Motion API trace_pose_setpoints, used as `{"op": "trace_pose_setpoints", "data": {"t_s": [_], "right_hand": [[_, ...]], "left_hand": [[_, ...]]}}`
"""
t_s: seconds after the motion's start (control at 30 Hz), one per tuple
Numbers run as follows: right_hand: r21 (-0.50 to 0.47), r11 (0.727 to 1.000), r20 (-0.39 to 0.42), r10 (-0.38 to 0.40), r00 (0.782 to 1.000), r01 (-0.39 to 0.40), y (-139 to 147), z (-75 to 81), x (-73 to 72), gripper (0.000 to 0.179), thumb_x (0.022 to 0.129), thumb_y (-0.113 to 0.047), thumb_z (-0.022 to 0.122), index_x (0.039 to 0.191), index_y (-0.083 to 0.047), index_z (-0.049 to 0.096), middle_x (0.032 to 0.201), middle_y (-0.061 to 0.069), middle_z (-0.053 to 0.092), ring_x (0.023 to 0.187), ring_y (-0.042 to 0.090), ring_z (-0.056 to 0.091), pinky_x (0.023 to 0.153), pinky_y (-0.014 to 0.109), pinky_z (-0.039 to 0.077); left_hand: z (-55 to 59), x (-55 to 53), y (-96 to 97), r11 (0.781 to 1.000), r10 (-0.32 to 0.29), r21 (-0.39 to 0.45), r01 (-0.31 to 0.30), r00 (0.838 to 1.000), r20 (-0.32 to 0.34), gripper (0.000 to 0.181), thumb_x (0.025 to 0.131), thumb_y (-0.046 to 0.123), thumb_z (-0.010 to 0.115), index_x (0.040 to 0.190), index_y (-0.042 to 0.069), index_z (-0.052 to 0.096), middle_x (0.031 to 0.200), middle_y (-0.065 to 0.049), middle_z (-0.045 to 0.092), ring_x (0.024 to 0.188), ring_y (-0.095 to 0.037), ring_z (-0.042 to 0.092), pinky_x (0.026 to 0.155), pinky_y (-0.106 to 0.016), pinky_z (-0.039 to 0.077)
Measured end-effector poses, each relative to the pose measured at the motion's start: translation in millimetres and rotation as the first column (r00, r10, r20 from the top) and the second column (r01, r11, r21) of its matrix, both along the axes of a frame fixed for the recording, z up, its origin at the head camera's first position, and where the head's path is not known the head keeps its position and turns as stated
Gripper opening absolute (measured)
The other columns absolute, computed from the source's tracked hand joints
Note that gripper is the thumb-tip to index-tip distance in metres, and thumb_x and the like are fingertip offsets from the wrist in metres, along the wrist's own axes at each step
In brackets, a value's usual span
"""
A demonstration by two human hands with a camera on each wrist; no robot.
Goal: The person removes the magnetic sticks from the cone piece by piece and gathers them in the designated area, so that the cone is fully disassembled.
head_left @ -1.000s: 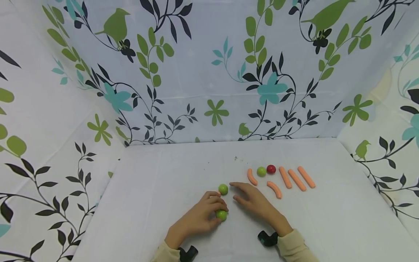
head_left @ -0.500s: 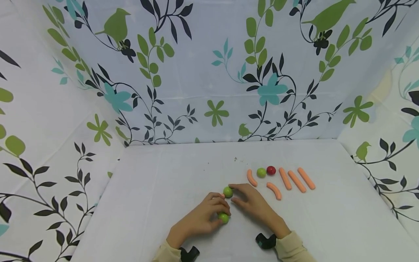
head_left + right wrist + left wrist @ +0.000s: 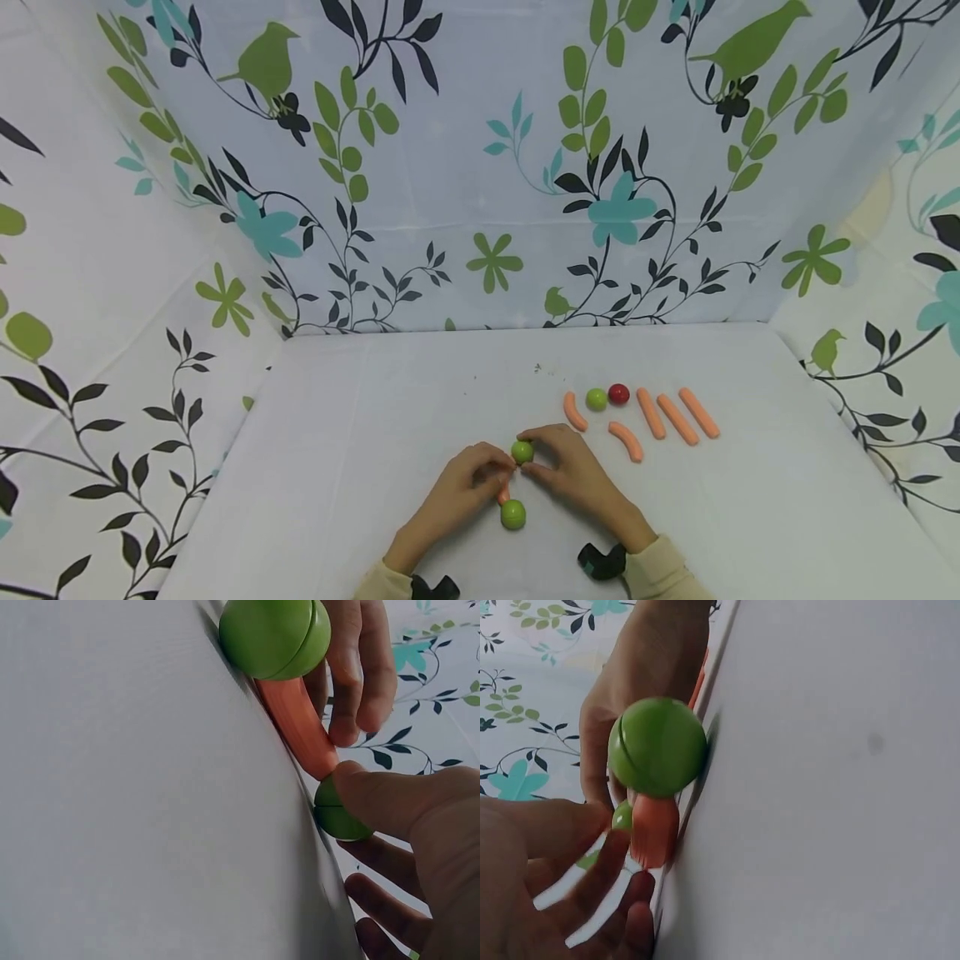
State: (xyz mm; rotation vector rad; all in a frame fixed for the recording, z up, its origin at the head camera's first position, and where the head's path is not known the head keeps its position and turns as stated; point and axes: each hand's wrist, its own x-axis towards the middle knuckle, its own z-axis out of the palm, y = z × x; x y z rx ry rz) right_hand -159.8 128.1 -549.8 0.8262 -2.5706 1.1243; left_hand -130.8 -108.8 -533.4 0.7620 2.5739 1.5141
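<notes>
Two green balls and a curved orange stick form a line in front of the person. My right hand (image 3: 581,479) pinches the far green ball (image 3: 522,452) between thumb and fingers; in the right wrist view its thumb presses on that ball (image 3: 337,814). The near green ball (image 3: 513,515), which has a groove around it, rests on the table untouched. Between the balls lies the orange stick (image 3: 296,724), partly hidden from the head camera. Beside the stick's far end, the left hand (image 3: 461,487) has loosely bent fingers; contact with the stick is unclear.
Farther right on the white table (image 3: 375,400) lie a green ball (image 3: 597,399), a red ball (image 3: 618,394), two curved orange sticks (image 3: 626,442) and three straight ones (image 3: 677,419). A leaf-patterned cloth (image 3: 450,167) rises behind the table.
The left hand has let go of the near green ball and moved forward along the orange stick. The right hand has closed in on the far green ball and now pinches it.
</notes>
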Motion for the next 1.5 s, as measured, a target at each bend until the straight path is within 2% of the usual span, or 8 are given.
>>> {"op": "trace_pose_setpoints", "data": {"t_s": [0.13,0.23,0.37,0.53,0.8,1.07,1.27,1.5], "right_hand": [[0.012,1.0,0.017,-0.018,1.0,0.017,-4,0.3,1.2,0.043,0.081,-0.022,0.09,0.12,-0.018,0.072,0.118,-0.007,0.073,0.116,0.016,0.066,0.102,0.042,0.052],[0.023,0.999,0.043,-0.025,0.999,0.024,-5,0.3,2.2,0.044,0.079,-0.025,0.092,0.116,-0.02,0.071,0.116,-0.009,0.072,0.117,0.015,0.064,0.103,0.043,0.051],[0.035,0.999,0.062,-0.037,0.997,0.035,-6,-0.4,4.0,0.044,0.077,-0.028,0.093,0.113,-0.022,0.069,0.114,-0.009,0.07,0.117,0.015,0.061,0.103,0.045,0.05],[0.012,0.999,0.055,-0.037,0.998,0.037,-6,-3.4,5.1,0.045,0.076,-0.029,0.094,0.112,-0.023,0.068,0.111,-0.01,0.069,0.114,0.014,0.06,0.102,0.045,0.049],[-0.037,0.999,0.088,-0.002,0.996,0.005,-7,-8.9,7.4,0.042,0.077,-0.024,0.092,0.112,-0.026,0.07,0.113,-0.016,0.069,0.114,0.011,0.059,0.102,0.042,0.048],[-0.015,1.0,0.038,0.025,0.999,-0.024,-9,-1.3,5.9,0.042,0.077,-0.02,0.087,0.116,-0.026,0.071,0.111,-0.017,0.069,0.114,0.011,0.058,0.101,0.046,0.047],[0.019,1.0,0.073,0.015,0.997,-0.016,-7,-0.4,6.3,0.041,0.079,-0.021,0.086,0.116,-0.027,0.07,0.114,-0.017,0.069,0.116,0.012,0.058,0.102,0.049,0.047],[-0.027,1.0,0.169,0.009,0.986,-0.005,-1,0.3,7.0,0.038,0.083,-0.021,0.086,0.118,-0.026,0.07,0.121,-0.016,0.068,0.121,0.013,0.058,0.106,0.048,0.047]], "left_hand": [[-4.8,1.2,3.2,0.997,0.058,-0.045,-0.059,0.998,-0.016,0.019,0.1,0.02,0.07,0.119,0.017,0.069,0.114,0.003,0.068,0.098,-0.014,0.064,0.077,-0.022,0.049],[-8.8,1.3,4.6,0.995,0.079,-0.06,-0.08,0.997,-0.01,0.022,0.098,0.021,0.073,0.119,0.017,0.068,0.113,0.004,0.066,0.097,-0.016,0.061,0.077,-0.02,0.046],[-14.0,0.0,3.7,0.996,0.071,-0.051,-0.074,0.996,-0.052,0.019,0.099,0.025,0.073,0.117,0.018,0.068,0.108,0.006,0.066,0.093,-0.018,0.06,0.074,-0.019,0.046],[-20.0,-2.1,1.2,0.996,0.05,-0.068,-0.058,0.991,-0.123,0.016,0.101,0.032,0.07,0.114,0.023,0.069,0.101,0.011,0.065,0.089,-0.013,0.059,0.071,-0.018,0.047],[-23.8,2.7,-0.8,0.995,0.067,-0.066,-0.077,0.987,-0.145,0.015,0.1,0.033,0.072,0.112,0.024,0.07,0.096,0.012,0.063,0.084,-0.008,0.055,0.071,-0.018,0.047],[-20.5,0.8,-1.7,0.995,0.065,-0.066,-0.079,0.978,-0.197,0.016,0.098,0.028,0.075,0.112,0.024,0.07,0.098,0.014,0.063,0.084,-0.012,0.056,0.071,-0.018,0.046],[-25.1,0.1,-0.1,0.993,0.065,-0.079,-0.083,0.975,-0.211,0.016,0.096,0.026,0.076,0.111,0.026,0.069,0.096,0.015,0.063,0.082,-0.008,0.054,0.071,-0.017,0.045],[-30.1,-3.1,3.6,0.993,0.059,-0.088,-0.081,0.973,-0.222,0.014,0.101,0.03,0.071,0.114,0.026,0.068,0.099,0.014,0.063,0.085,-0.007,0.054,0.07,-0.017,0.046]]}}
